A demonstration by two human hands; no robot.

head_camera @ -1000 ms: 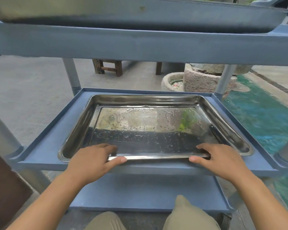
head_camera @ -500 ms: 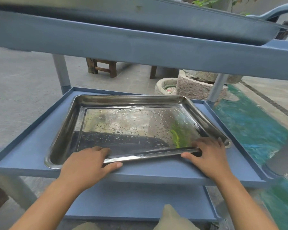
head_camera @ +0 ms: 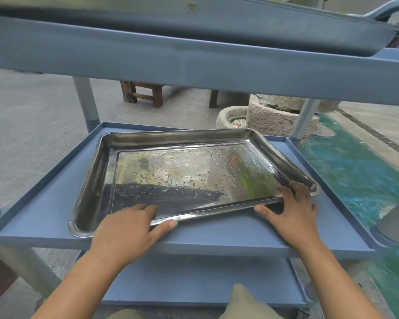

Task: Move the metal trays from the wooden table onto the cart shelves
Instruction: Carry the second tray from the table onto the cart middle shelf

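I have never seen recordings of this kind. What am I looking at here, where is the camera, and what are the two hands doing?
There is no machine: a person works with bare hands. The camera sits on the person's head and looks forward and down, so you see their own arms. Before them stands a blue cart. On its middle shelf lies a wet metal tray. The left hand and the right hand each hold the tray's near rim, fingers over the edge, thumbs outside it. The top shelf crosses the upper picture and seems to carry a second tray. The bottom shelf shows below.
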